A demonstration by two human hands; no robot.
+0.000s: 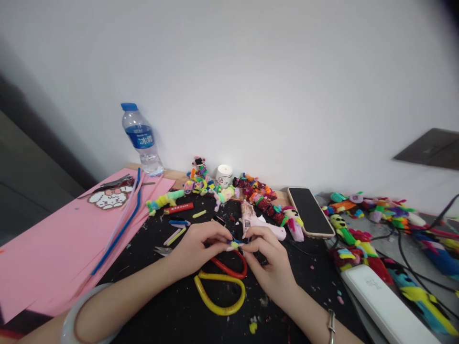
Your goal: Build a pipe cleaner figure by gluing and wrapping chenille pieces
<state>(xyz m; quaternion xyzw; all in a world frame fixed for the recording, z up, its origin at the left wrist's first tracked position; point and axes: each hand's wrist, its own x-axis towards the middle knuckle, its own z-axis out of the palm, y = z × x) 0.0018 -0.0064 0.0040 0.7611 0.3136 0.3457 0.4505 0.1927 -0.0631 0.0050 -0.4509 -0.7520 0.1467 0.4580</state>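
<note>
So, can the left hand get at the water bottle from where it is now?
Probably yes, with a stretch. The left hand is busy pinching a small colourful piece, and the water bottle stands far back by the wall, but only flat pink paper lies between.

The small yellow-and-blue piece (235,244) pinched between the left hand (195,248) and the right hand (269,260) is mostly covered by fingertips and too small to identify. The scissors (222,284) have their blades hidden beneath both hands. The white box (385,303) is cut off at the table's near right corner.
</note>
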